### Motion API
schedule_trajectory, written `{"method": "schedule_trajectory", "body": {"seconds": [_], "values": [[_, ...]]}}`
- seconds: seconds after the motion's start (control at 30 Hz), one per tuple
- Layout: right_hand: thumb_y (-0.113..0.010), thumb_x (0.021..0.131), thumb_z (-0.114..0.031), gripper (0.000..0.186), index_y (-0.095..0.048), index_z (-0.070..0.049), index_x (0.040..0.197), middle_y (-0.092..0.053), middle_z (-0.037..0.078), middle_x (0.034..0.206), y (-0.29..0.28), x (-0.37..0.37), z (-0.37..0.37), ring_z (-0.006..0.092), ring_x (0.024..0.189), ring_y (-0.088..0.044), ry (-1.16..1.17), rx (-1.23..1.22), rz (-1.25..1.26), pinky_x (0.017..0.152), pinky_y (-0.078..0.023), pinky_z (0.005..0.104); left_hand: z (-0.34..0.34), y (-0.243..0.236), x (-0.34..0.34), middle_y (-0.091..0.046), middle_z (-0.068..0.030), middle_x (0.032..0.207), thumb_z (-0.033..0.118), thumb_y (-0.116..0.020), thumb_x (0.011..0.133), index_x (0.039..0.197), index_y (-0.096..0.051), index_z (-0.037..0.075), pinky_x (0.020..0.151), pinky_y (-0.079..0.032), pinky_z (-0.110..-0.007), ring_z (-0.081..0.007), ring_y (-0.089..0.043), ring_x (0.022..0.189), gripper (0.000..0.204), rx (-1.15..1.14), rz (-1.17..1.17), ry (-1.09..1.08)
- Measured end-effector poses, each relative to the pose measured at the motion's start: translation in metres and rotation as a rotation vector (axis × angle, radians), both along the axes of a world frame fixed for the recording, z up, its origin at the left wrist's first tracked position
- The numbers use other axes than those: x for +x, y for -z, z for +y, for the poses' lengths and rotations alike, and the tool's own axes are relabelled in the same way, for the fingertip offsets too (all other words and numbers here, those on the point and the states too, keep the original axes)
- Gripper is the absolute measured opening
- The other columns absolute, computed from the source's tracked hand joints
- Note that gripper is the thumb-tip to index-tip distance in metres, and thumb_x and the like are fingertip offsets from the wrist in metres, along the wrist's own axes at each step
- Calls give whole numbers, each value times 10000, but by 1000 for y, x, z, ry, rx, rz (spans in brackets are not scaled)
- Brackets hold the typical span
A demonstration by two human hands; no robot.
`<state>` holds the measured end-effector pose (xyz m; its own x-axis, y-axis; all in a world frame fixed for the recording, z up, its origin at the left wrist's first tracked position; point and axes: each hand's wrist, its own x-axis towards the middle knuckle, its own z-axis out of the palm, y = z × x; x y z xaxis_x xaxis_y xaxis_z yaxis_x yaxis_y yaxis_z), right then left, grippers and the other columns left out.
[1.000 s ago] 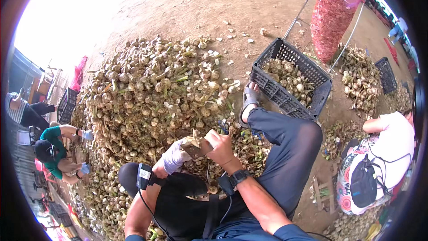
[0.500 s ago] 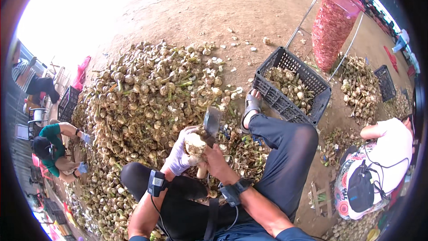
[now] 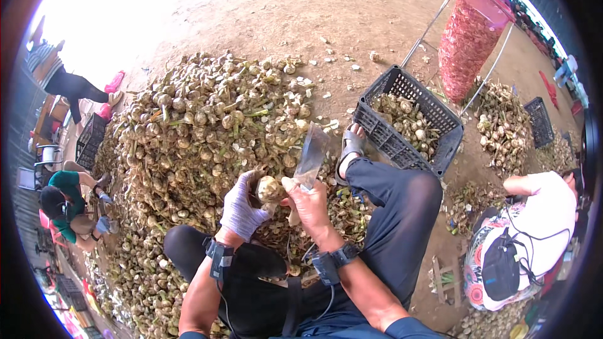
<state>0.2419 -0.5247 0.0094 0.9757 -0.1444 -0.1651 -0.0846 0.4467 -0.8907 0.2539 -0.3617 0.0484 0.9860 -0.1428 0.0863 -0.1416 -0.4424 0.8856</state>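
Note:
My left hand (image 3: 242, 210), in a pale knit glove, grips a garlic bulb (image 3: 269, 189) at the centre. Just right of it, my bare right hand (image 3: 309, 206) is closed on the handle of a broad cleaver (image 3: 309, 154), its blade pointing up and away from me. My right thumb and fingers are close to the bulb; whether they touch it is unclear. Both hands are above trimmings, beside a large pile of garlic (image 3: 207, 110) that stretches forward and to the left.
A black crate (image 3: 446, 122) holds garlic at front right, below a pink mesh sack (image 3: 468, 44) on a metal stand. Co-workers sit at left (image 3: 69, 204) and right (image 3: 527, 226); another person (image 3: 69, 78) is at back left. My legs and sandalled foot (image 3: 352, 144) border the pile.
The cleaver has gone from lying across my hands to upright, further forward. The bulb now shows between my hands, slightly higher than before. The striped-shirt person at back left has shifted upward.

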Motion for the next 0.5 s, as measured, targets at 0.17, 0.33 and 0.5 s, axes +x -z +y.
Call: {"method": "schedule_trajectory", "body": {"seconds": [0.17, 0.33, 0.5], "values": [[-646, 938, -132, 182, -612, 4, 822, -577, 27, 680, 5, -4, -3, 90, 592, -500, 28, -392, -205, 538, -414, 284, 0, 7, 8, -665, -37, 1038, 56, -737, 810, 1198, -564, 14, 829, -508, -261, -101, -615, 928, 427, -348, 162, -131], [-628, 874, -138, 179, -606, -4, 757, -566, 109, 603, 61, -8, 16, 177, 547, -546, 94, -554, -169, 540, -429, 370, -2, 4, 5, -668, -33, 1016, 69, -697, 832, 1147, -596, 2, 818, -500, -258, -97, -607, 916, 339, -440, 206, -97], [-638, 826, -268, 265, -724, -21, 785, -652, 98, 576, 143, -31, 43, 208, 452, -636, -230, -517, 555, 502, -529, 352, 9, -9, 5, -676, -60, 1053, 86, -650, 847, 1180, -618, -8, 832, -521, -279, -133, -634, 936, 348, -571, 393, -201]]}}
